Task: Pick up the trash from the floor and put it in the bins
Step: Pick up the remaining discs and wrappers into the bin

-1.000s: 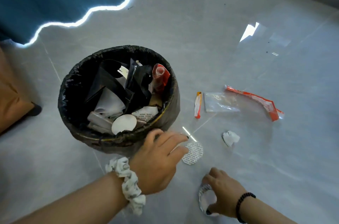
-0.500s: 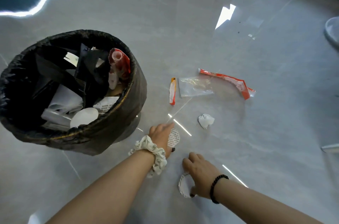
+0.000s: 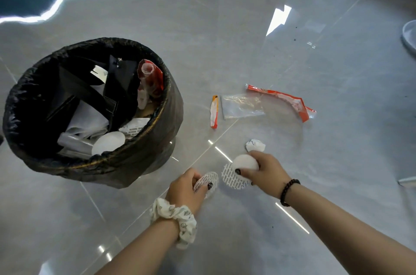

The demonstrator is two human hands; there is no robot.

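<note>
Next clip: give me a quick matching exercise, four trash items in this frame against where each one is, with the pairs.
Items:
1. crumpled paper ball
2. clear plastic bag
3. red-and-white tube
4. printed round seal

Places:
A. in the left hand
B. in the bin
C. on the floor beyond the right hand
D. on the floor between two orange wrapper strips

Pairs: 1-C, 2-D, 3-B, 4-A

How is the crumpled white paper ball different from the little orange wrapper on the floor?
The crumpled paper ball is white and scrunched into a lump; the orange wrapper is orange and white, long, thin and flat. The ball lies right by the right hand, which holds a round white piece; the wrapper lies farther off, beside a clear plastic bag. Both are still on the floor, not in the bin.
</note>
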